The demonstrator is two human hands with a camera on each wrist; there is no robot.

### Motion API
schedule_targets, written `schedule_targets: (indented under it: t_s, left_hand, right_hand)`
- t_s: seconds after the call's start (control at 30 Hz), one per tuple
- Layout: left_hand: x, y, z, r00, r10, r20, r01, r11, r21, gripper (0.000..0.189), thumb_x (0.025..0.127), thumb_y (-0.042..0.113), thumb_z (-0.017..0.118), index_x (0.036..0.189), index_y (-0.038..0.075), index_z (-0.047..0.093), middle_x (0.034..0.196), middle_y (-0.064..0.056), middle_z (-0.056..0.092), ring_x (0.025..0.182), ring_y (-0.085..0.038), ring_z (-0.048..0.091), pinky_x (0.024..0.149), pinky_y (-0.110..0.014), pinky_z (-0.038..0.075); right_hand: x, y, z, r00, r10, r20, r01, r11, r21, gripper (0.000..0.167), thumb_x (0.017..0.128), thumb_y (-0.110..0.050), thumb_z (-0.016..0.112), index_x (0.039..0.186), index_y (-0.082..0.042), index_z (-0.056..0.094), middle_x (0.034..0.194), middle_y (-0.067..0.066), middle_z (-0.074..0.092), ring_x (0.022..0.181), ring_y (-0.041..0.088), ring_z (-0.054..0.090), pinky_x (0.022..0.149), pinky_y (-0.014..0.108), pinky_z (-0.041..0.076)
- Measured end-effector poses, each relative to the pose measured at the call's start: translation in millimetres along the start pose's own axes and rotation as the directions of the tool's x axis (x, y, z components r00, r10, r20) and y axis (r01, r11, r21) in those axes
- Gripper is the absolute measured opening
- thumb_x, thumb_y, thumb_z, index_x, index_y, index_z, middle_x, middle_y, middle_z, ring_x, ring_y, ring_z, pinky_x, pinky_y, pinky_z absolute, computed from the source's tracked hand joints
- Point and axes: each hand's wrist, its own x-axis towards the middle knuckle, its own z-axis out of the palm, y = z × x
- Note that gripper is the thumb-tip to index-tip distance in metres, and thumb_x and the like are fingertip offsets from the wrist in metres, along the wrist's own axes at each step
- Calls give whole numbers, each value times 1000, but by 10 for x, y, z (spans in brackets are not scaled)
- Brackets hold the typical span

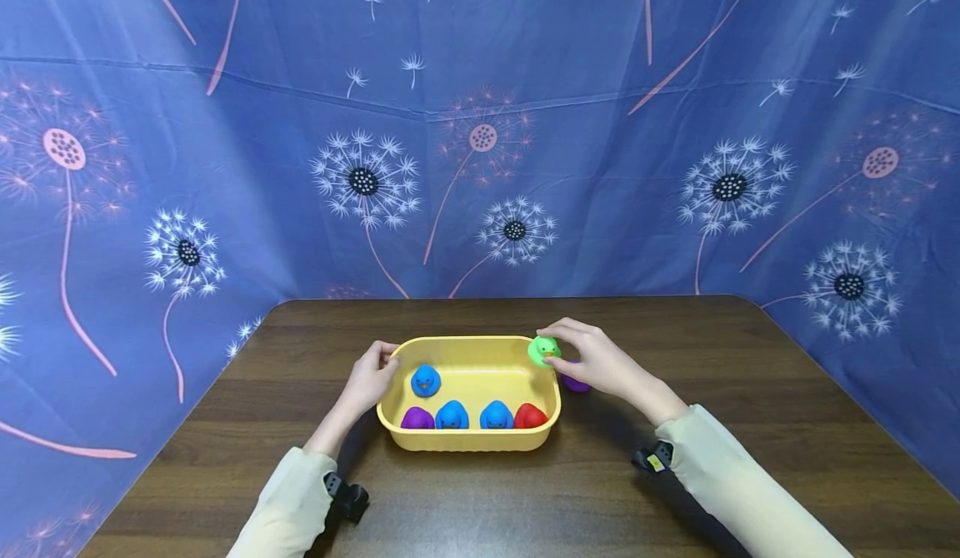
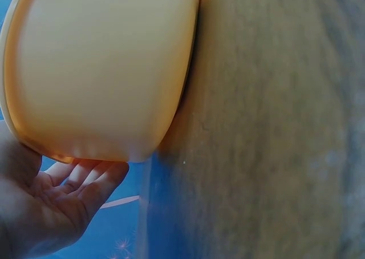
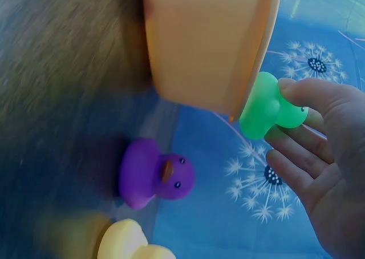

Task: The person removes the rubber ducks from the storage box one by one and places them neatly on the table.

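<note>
A yellow plastic basin [image 1: 468, 439] stands on the table, with three blue ducks [image 1: 426, 381], a purple duck [image 1: 417, 419] and a red duck [image 1: 530, 416] inside. My left hand [image 1: 372, 376] holds the basin's rim at its left end; in the left wrist view the fingers [image 2: 85, 182] lie past the basin's far end. Above the basin's far right corner, my right hand [image 1: 596, 359] pinches a green rubber duck [image 1: 544, 349] between thumb and fingers. Another purple duck [image 3: 145, 173] sits on the table right of the basin, partly hidden by that hand in the head view.
A pale yellow, duck-like toy [image 3: 130, 242] lies near the outside purple duck in the right wrist view; the head view hides it. The brown wooden table [image 1: 480, 508] ends at a blue dandelion-print cloth [image 1: 480, 57]. Both wrists wear small black cameras [image 1: 347, 498].
</note>
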Motion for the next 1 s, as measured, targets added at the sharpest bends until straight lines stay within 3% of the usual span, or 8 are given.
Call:
schedule_targets:
  t_s: [1.0]
  left_hand:
    - [6, -2, 6, 1000, -6, -1, 6, 1000, -4, 22, 90, 5, 53, 110, -4, 58, 89, -11, 59, 81, -18, 52, 71, -24, 41]
  right_hand:
    - [-425, 366, -318, 997, 8, -83, -19, 991, -131, 39, 73, -1, 76, 110, -2, 64, 104, 7, 66, 98, 23, 62, 83, 40, 49]
